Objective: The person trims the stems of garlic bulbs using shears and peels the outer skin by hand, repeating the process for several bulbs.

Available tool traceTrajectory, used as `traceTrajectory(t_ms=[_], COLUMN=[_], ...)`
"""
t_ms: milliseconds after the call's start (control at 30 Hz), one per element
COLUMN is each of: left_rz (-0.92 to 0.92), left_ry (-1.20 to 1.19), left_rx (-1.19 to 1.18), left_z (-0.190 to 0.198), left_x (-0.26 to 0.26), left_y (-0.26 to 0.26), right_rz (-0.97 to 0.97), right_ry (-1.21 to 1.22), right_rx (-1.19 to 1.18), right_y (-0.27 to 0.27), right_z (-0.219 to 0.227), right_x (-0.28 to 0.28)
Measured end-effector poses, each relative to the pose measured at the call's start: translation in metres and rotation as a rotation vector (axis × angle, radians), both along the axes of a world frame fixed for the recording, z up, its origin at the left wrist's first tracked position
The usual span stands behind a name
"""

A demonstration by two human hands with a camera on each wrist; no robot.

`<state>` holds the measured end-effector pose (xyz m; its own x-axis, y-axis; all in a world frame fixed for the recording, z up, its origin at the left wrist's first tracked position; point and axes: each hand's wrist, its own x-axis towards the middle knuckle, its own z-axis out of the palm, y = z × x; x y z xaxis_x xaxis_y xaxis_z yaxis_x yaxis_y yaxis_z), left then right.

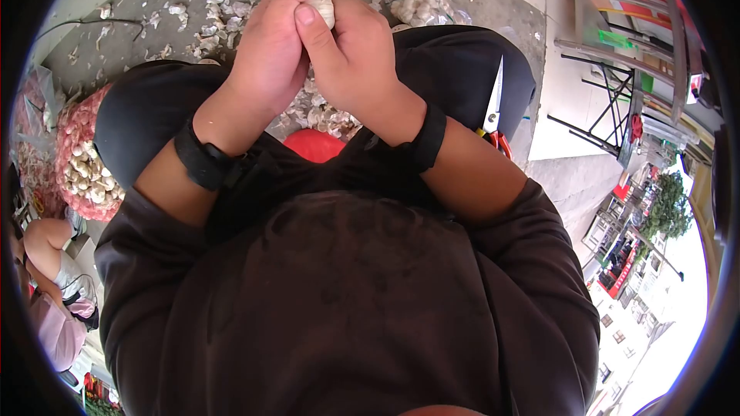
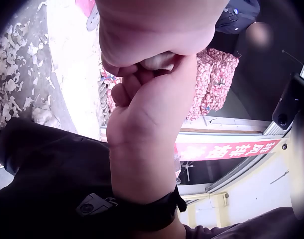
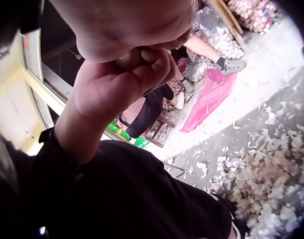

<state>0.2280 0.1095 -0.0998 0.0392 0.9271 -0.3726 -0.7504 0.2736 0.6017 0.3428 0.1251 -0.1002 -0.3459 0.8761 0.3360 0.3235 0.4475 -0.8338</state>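
Observation:
Both hands are clasped together in front of the knees around a whitish garlic bulb (image 1: pixel 322 6). The left hand (image 1: pixel 266 50) wraps it from the left, and the right hand (image 1: pixel 356 50) encloses it from the right with its thumb along the near side. Only part of the bulb shows between the hands; the palms hide the rest. In the left wrist view a pale bit of the garlic bulb (image 2: pixel 159 61) peeks out between the left hand and the right hand (image 2: pixel 147 107). The right wrist view shows the left hand (image 3: pixel 117 84) curled against the right hand (image 3: pixel 127 30).
Scissors (image 1: pixel 495 104) lie on the right thigh. A pink mesh sack of garlic (image 1: pixel 89 173) stands by the left leg, a clear bag of garlic (image 1: pixel 422 8) ahead. Garlic skins (image 3: pixel 266 184) litter the floor. A red object (image 1: pixel 312 146) shows between the legs. Another person (image 1: pixel 58 285) sits at left.

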Motion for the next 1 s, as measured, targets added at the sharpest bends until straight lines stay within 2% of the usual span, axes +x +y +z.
traceTrajectory(t_ms=[200,400,500,533,633,733,833,933,1000], left_rz=[-0.053,-0.124,-0.02,-0.057,-0.118,-0.096,-0.093,-0.089,-0.105], left_ry=[0.095,-0.033,-0.074,-0.064,-0.059,-0.05,0.036,0.091,0.101], left_rx=[0.001,-0.045,-0.024,-0.005,0.012,-0.039,-0.077,-0.111,-0.081], left_z=[0.009,0.012,0.004,0.004,0.004,-0.001,0.003,0.015,0.016], left_x=[0.004,-0.014,-0.02,-0.022,-0.026,-0.028,-0.023,-0.02,-0.022], left_y=[-0.005,0.001,0.003,0.004,0.005,0.005,0.005,0.007,0.007], right_rz=[-0.054,-0.038,-0.049,-0.052,-0.049,-0.125,-0.003,0.121,0.108], right_ry=[0.129,0.125,0.12,0.11,0.081,0.054,-0.052,0.073,-0.003], right_rx=[-0.06,-0.081,-0.074,-0.065,-0.212,0.103,0.177,0.05,0.188], right_y=[-0.008,0.0,0.005,0.006,0.01,0.011,0.019,0.013,0.014], right_z=[0.002,-0.001,-0.003,-0.003,0.0,0.002,0.003,0.018,0.017], right_x=[-0.003,-0.004,-0.003,0.0,0.005,0.007,0.016,0.012,0.01])
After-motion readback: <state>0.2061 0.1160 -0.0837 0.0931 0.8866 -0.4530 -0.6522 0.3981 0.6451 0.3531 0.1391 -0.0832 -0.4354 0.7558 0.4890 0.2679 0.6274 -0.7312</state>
